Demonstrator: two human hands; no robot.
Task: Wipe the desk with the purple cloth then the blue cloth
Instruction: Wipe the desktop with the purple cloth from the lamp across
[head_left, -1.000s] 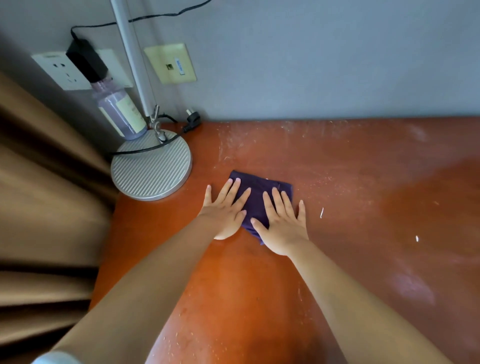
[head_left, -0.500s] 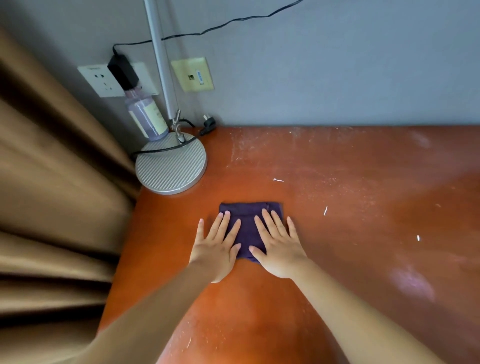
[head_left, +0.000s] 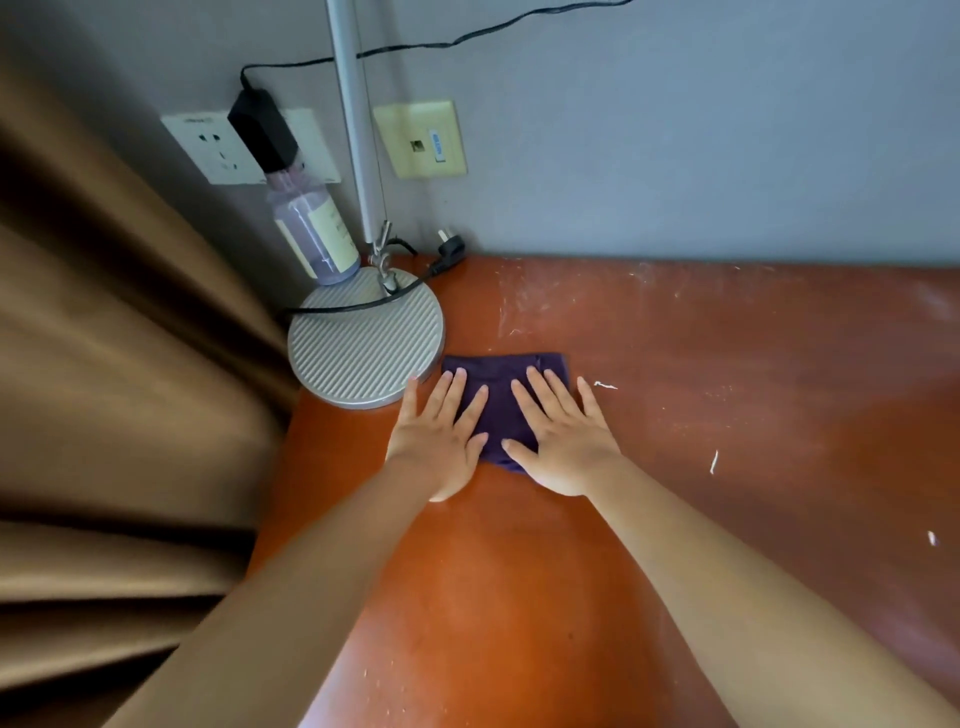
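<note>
I see both my hands flat, fingers straight, left hand and right hand pressing the purple cloth at frame centre on the scuffed orange desk; the bottle label, upper left, is unreadable against the grey wall
</note>
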